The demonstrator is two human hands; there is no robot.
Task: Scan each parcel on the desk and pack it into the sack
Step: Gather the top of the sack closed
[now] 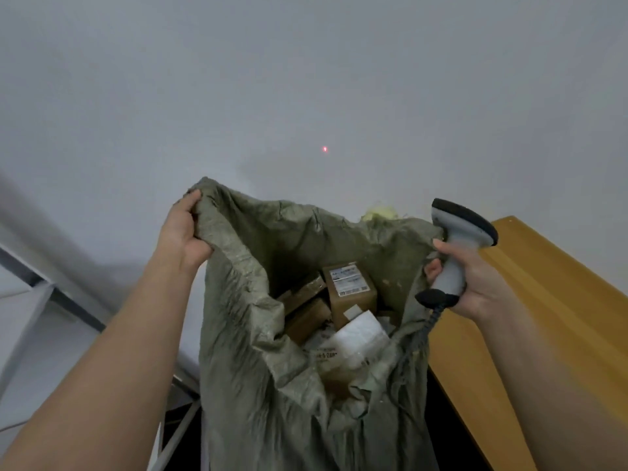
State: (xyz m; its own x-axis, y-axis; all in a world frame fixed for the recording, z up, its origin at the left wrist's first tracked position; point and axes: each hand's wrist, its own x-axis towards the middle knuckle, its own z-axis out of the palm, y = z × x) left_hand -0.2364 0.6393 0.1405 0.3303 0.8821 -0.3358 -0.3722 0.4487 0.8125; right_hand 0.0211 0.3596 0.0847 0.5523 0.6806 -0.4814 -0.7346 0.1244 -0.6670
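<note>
Here, a big grey-green woven sack (258, 385) stood with its mouth wide open, and everything else sat around that sack. The left hand (183, 232) gripped the sack's rim on its left side, with the fingers curled over the edge and a fold of cloth bunched in the palm. The right hand (465, 280) was at the sack's right rim. Its fingers were wrapped tight around the handle of a grey barcode scanner (457, 246). The scanner's wide black-edged head pointed up and away from the sack, and its dark cord (424, 331) hung down along the right side of the sack.

Deep inside the sack lay the parcels. A brown cardboard box (353, 294) with a white label on top stood near the back of the opening. Flatter brown boxes (306, 307) leaned just to its left, touching it. A white plastic mailer (360, 338) lay in front of the labelled box, partly over it.

To the right of the sack was the wooden bench (550, 300), touching or just beside the cloth; I could not tell which. Above the sack, a small red dot of light (325, 149) shone on the pale wall (306, 79). To the left of the sack were pale metal bars (176, 433) of a frame, low down.
</note>
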